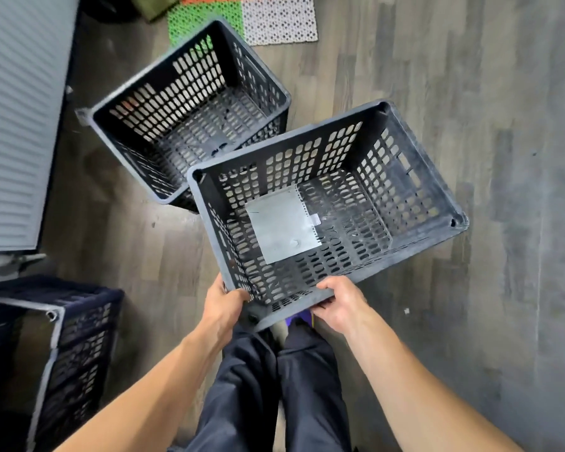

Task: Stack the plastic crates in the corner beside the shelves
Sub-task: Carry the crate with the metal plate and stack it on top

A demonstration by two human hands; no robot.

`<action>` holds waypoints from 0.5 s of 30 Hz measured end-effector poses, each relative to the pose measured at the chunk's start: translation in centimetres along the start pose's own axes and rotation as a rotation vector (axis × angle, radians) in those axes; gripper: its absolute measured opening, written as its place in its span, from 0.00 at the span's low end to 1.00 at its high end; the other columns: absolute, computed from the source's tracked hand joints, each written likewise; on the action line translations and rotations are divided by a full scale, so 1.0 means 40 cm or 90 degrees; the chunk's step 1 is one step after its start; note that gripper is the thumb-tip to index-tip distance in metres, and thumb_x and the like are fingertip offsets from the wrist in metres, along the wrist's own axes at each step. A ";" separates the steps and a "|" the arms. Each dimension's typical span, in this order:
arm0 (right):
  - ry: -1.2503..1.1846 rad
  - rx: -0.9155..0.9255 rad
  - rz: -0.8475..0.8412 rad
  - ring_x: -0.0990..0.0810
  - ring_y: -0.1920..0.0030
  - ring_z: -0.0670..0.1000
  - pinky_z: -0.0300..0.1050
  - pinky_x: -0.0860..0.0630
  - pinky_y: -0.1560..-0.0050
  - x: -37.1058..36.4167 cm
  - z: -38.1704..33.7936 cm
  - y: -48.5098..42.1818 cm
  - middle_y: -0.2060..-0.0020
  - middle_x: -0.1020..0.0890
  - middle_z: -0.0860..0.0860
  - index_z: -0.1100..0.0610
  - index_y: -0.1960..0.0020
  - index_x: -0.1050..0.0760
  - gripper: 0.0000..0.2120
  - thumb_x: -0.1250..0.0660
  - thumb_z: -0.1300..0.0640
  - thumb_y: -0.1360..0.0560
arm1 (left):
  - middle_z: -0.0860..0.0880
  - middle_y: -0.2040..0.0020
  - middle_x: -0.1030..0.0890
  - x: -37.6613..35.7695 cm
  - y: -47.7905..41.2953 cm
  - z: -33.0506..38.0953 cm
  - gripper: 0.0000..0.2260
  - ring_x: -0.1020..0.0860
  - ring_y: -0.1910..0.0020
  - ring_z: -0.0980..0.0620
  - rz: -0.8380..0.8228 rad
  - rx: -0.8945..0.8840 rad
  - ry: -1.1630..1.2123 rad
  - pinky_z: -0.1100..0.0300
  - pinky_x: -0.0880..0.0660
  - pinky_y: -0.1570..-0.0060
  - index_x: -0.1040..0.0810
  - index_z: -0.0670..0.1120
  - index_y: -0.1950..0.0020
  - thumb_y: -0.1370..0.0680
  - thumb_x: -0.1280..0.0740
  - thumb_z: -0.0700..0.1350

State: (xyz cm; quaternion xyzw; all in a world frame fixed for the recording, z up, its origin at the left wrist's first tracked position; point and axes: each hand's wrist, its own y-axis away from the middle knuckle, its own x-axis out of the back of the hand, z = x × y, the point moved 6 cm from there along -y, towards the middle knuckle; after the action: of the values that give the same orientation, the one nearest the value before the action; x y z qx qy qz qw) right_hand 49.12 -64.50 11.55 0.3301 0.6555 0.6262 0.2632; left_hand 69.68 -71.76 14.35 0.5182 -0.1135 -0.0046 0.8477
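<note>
I hold a black perforated plastic crate (405,177) in front of me, above the wooden floor. My left hand (224,305) grips its near corner and my right hand (340,303) grips its near rim. A grey sheet of paper (281,226) lies on the crate's bottom. A second black crate (163,93) stands on the floor beyond, its near right corner hidden under the held crate. A third dark crate (75,347) stands at the lower left.
A grey slatted surface (17,119) rises at the left edge. Orange, green and white perforated mats (278,21) lie on the floor at the top. Bare wooden floor (503,125) spreads to the right. My legs in dark trousers (274,386) show below the crate.
</note>
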 end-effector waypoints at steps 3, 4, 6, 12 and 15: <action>0.024 0.023 0.000 0.21 0.56 0.62 0.56 0.22 0.66 -0.007 -0.025 0.078 0.53 0.23 0.63 0.67 0.47 0.29 0.11 0.42 0.73 0.28 | 0.52 0.55 0.16 0.018 0.076 0.036 0.23 0.18 0.58 0.52 0.006 -0.009 0.039 0.58 0.21 0.56 0.24 0.54 0.49 0.28 0.39 0.25; 0.026 0.028 -0.002 0.21 0.57 0.62 0.55 0.22 0.67 -0.008 -0.029 0.101 0.54 0.24 0.63 0.67 0.46 0.29 0.12 0.42 0.73 0.28 | 0.53 0.56 0.16 0.021 0.099 0.047 0.23 0.19 0.59 0.53 0.008 -0.014 0.048 0.59 0.21 0.58 0.24 0.54 0.49 0.28 0.39 0.25; 0.040 0.037 -0.007 0.22 0.57 0.61 0.56 0.22 0.66 -0.013 -0.035 0.160 0.54 0.24 0.63 0.66 0.46 0.28 0.12 0.41 0.73 0.28 | 0.53 0.57 0.17 0.037 0.157 0.070 0.23 0.19 0.60 0.54 0.014 -0.022 0.069 0.62 0.22 0.63 0.24 0.54 0.51 0.28 0.40 0.25; 0.115 0.062 -0.033 0.26 0.63 0.58 0.62 0.22 0.53 -0.036 -0.034 0.331 0.63 0.27 0.59 0.65 0.55 0.29 0.07 0.41 0.73 0.28 | 0.52 0.55 0.17 0.105 0.326 0.117 0.23 0.19 0.60 0.55 0.054 -0.040 0.111 0.65 0.22 0.64 0.25 0.52 0.46 0.28 0.40 0.25; 0.156 0.066 -0.055 0.27 0.65 0.57 0.60 0.22 0.52 -0.060 -0.021 0.407 0.64 0.28 0.58 0.64 0.57 0.31 0.06 0.42 0.73 0.28 | 0.51 0.56 0.17 0.153 0.399 0.120 0.23 0.19 0.61 0.54 0.083 -0.050 0.140 0.65 0.22 0.67 0.25 0.50 0.43 0.28 0.40 0.25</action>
State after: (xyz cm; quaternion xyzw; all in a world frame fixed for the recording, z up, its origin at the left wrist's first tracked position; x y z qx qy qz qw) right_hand 51.69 -66.90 27.64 0.2359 0.7277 0.6152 0.1905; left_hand 72.93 -69.36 31.64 0.4734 -0.0531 0.1029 0.8732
